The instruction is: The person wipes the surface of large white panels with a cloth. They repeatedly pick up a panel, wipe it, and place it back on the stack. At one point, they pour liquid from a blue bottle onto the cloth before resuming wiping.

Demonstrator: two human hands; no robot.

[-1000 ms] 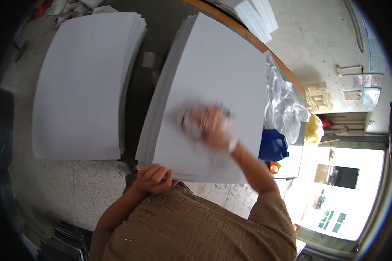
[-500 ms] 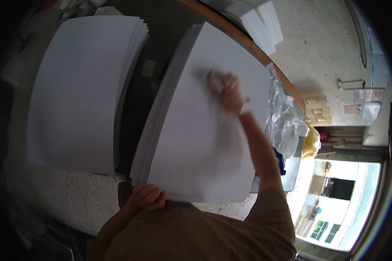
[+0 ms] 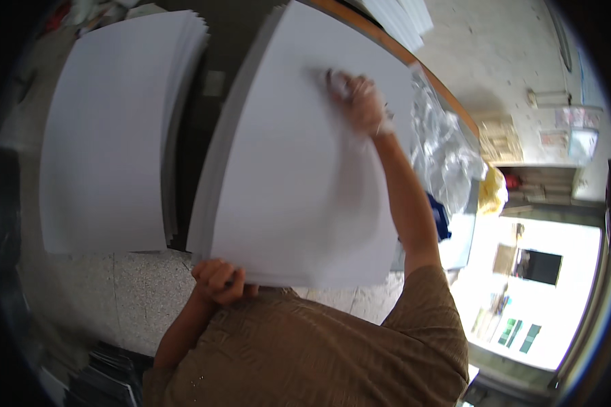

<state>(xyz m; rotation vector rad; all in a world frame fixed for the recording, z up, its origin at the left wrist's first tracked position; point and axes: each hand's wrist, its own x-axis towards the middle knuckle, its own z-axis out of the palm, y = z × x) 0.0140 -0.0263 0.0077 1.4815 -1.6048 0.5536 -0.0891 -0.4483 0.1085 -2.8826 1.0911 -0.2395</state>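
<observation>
White paper fills the middle of the view: a thick stack of large sheets lies on a speckled stone table, and its near edge comes almost to the person's chest. The step in hand seems to be rubbing or smoothing the top sheet. The right hand is stretched far out, the arm nearly straight, and it rests on the far part of the sheet; it is blurred, so I cannot tell if the fingers are spread or closed around something pale. The left hand is curled shut on the near edge of the stack, thumb side up, elbow bent close to the body. I judge the next move needs steady pressure and a firm hold below, so the sheet does not slide. A second stack of sheets lies beside, apart, with crumpled clear plastic on the right
</observation>
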